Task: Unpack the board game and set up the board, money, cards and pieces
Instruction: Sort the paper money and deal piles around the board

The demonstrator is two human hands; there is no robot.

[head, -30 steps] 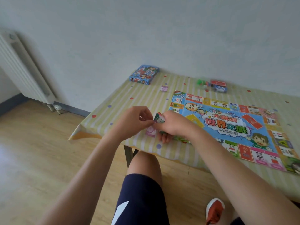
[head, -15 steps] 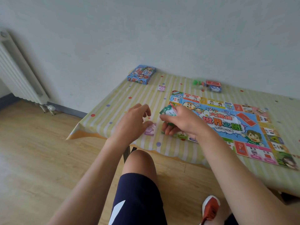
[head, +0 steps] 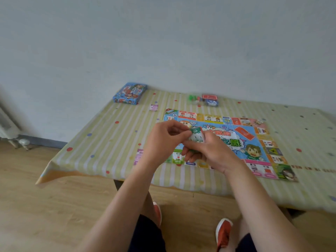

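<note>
My right hand (head: 209, 151) curls under and around a small green-and-white bundle of notes (head: 195, 136). My left hand (head: 163, 140) pinches the bundle's upper edge between thumb and fingertips. The bundle is held in the air over the near-left part of the board (head: 254, 142), which lies flat on the surface (head: 109, 142). The step appears to be sorting money. I should grip firmly with the right hand, peel off one colour at a time with the left, and lay the piles beside the pink notes (head: 139, 157) just off the board, not on its squares. The print is too blurred to read. The box (head: 130, 93) and card decks (head: 209, 99) sit at the far edge.
</note>
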